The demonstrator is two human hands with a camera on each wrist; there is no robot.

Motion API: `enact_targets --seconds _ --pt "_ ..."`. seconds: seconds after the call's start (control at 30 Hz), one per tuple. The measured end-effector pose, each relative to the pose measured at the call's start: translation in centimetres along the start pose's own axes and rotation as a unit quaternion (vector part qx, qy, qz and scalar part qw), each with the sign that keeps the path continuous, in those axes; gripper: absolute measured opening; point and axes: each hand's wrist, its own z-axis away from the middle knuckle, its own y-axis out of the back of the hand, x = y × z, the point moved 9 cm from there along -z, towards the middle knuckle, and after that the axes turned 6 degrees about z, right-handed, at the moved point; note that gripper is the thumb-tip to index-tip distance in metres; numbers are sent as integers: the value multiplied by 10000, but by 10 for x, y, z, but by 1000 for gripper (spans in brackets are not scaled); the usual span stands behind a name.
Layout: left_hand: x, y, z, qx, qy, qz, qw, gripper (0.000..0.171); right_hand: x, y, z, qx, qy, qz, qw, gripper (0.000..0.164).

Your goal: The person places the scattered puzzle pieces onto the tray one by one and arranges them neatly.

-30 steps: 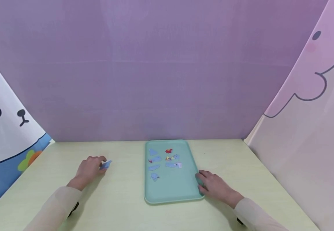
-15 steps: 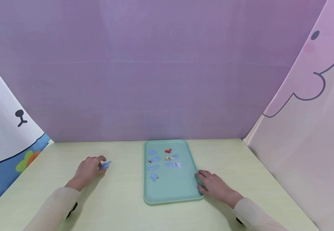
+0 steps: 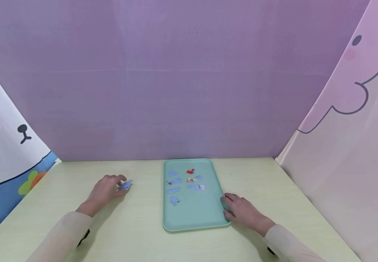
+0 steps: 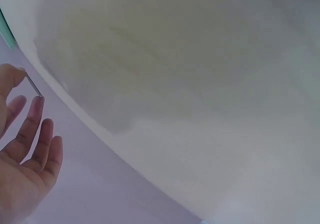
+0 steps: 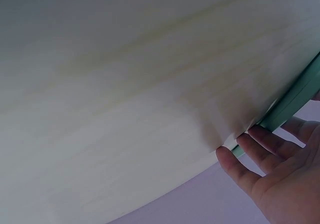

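Between thumb and fingertips my left hand (image 3: 105, 191) pinches a thin blue puzzle piece (image 3: 126, 185), above the table left of the tray. The left wrist view shows this piece (image 4: 33, 84) edge-on as a narrow strip, with the other fingers of my left hand (image 4: 27, 149) spread below. My right hand (image 3: 242, 213) rests at the right side of a green tray (image 3: 205, 214), fingers on its rim. In the right wrist view, relaxed fingers of the right hand (image 5: 285, 174) touch the tray's edge (image 5: 290, 106) near the tabletop.
Inside the tray lie several flat pieces in two columns, including a red one (image 3: 190, 171), a plain blue one (image 3: 173, 173) and a blue strip (image 3: 196, 187). The pale table (image 3: 136, 233) meets a purple wall (image 3: 189, 83). Printed panels stand at both sides.
My left hand has shifted slightly right towards the tray, with the blue puzzle piece still pinched. The right hand and the tray have stayed where they were.
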Motion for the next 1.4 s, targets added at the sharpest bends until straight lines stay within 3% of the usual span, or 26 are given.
enact_targets --seconds 0.2,0.57,1.03,1.4 --pt "24 -5 -6 58 -243 30 9997 32 0 0 0 6 9 -7 10000 40" --pt "75 -16 -14 220 -1027 -61 9944 30 0 0 0 17 13 2 10000 40" --pt "118 -34 -17 -72 -1423 101 9897 26 0 0 -1 -18 -12 60 10000 40" --pt "145 -52 -22 -383 -1501 315 9874 24 0 2 0 22 -3 41 10000 40"
